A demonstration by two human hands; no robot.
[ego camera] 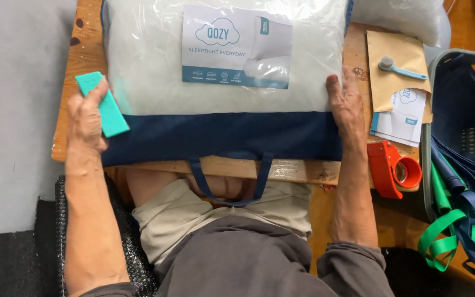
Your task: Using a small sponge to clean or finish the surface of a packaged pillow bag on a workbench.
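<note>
While partly hidden by pillow bag (pixel 224 82), possibly wooden table (pixel 86 55), tape dispenser (pixel 394 169) alongside.

Soft, even daylight fills the room, bright without harsh shadows. Glare streaks the clear plastic wrap (pixel 149 60) just beyond the fingers (pixel 333 88) of both hands. The picture is sharp at centre, slightly stretched toward the edges; the lower corners sit dimmer.

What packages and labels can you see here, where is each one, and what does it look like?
Pillow bag: table centre, clear plastic, navy base, handles.
Insert label: inside it, rectangular, white, teal band.
Brown envelope: right of it, flat.
Label sheets: on the envelope's lower edge, white and blue.
</note>
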